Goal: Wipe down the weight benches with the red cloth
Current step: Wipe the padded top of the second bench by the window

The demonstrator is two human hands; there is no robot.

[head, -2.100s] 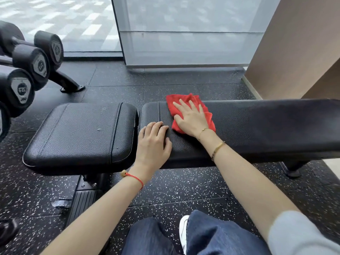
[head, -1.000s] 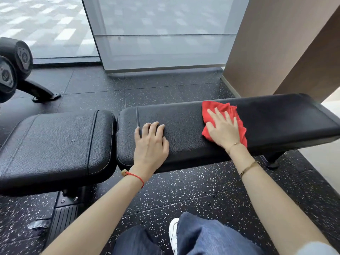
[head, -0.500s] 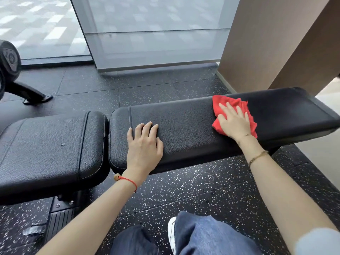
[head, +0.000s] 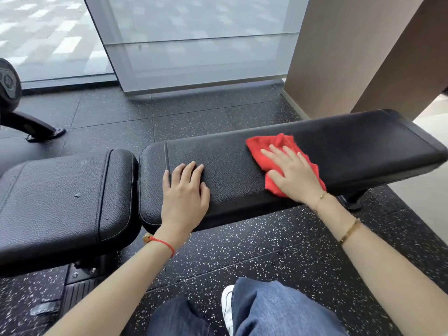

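1. My right hand [head: 294, 174] lies flat, fingers straight and spread, pressing the red cloth [head: 271, 151] onto the long pad [head: 351, 146] at right of centre.
2. My left hand [head: 185, 195] rests palm down, fingers together, on the same pad near its left end, holding nothing.
3. The seat pad [head: 60, 202] sits at left, just beside the long pad.
4. A dumbbell [head: 8, 83] shows at the left edge.

Red cloth [head: 271, 151], black bench [head: 351, 144], white-speckled floor [head: 254, 251]
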